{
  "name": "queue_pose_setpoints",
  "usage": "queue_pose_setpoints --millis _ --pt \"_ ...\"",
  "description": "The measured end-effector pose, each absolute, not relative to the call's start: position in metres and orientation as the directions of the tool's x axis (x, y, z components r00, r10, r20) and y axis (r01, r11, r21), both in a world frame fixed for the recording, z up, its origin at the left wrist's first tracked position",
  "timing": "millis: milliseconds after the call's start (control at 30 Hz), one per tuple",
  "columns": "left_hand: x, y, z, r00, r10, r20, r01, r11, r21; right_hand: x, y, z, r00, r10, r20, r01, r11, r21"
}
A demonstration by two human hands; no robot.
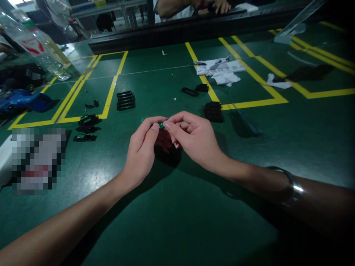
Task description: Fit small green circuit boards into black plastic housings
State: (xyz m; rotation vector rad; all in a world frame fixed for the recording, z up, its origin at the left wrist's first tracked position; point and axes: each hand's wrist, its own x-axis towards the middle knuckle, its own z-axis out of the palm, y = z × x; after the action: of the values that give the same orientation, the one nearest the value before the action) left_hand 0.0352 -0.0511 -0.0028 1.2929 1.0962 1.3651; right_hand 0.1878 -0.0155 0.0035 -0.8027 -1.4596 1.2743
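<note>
Between the fingertips of my left hand [144,144] and my right hand [191,136] is a small green circuit board [161,125], pinched from both ends above the table. My fingers cover most of it, so its full shape is hidden. Just past my left fingers lies another small green piece [142,119]. To the left are several black plastic housings [88,120], and one black housing with a green board in it [84,137]. Beyond my hands stands a row of black parts [125,100]. A stack of black parts [213,111] sits near my right hand.
A screwdriver-like tool [245,120] lies on the green table [177,221] at right. Crumpled white paper [220,70] and loose black parts [190,91] lie farther back. Clear bottles [41,44] and a blue tool [27,100] occupy the left. Another person's hands [220,5] show across the barrier.
</note>
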Motion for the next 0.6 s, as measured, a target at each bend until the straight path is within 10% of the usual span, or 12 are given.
queue_pose_setpoints --millis 600 --pt "0.0346 -0.0525 -0.0022 -0.020 0.979 0.201 0.019 -0.201 0.979 0.1878 -0.0149 0.0015 -0.282 0.921 0.269 -0.131 0.240 -0.962"
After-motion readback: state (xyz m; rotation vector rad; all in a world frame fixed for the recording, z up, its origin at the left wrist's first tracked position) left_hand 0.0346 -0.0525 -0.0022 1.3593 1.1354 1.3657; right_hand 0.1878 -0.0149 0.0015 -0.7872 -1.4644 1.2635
